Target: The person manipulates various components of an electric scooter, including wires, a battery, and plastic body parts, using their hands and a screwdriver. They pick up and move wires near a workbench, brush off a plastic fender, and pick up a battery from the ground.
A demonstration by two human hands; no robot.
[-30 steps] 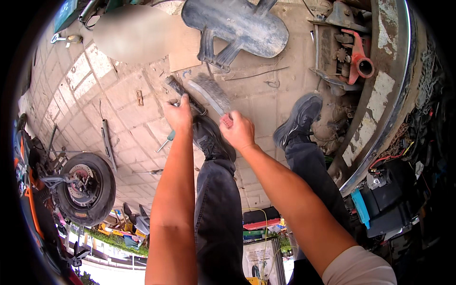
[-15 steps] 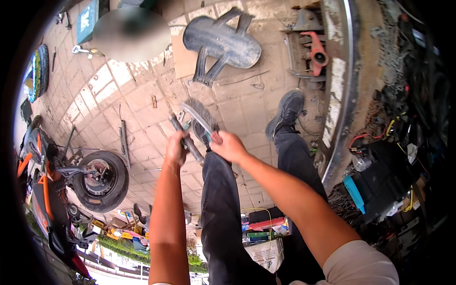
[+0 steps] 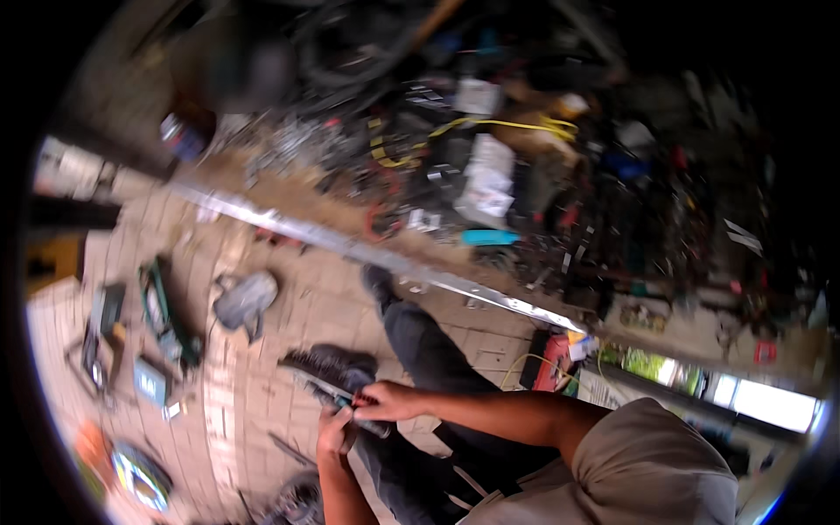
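Observation:
My right hand (image 3: 391, 401) is closed on a tool with a red grip (image 3: 362, 400) and a long, silvery, slightly curved strip (image 3: 320, 381); motion blur hides its exact kind. Just to its lower left, my left hand (image 3: 335, 430) is wrapped round a dark metal rod (image 3: 376, 428), whose end shows below my right hand. Strip and rod lie close together in front of my dark shoe (image 3: 346, 363); I cannot tell whether they touch.
A cluttered bench with a metal edge (image 3: 420, 276) crosses the view, bearing a yellow cable (image 3: 507, 125) and a teal piece (image 3: 490, 237). On the paved floor lie a grey plastic fender (image 3: 246, 300), a green case (image 3: 157, 306) and a blue-green box (image 3: 150, 381).
The view has swung to the right, bringing the bench across the top. Both hands now appear lower, closer together, still holding the rod and the red-gripped tool.

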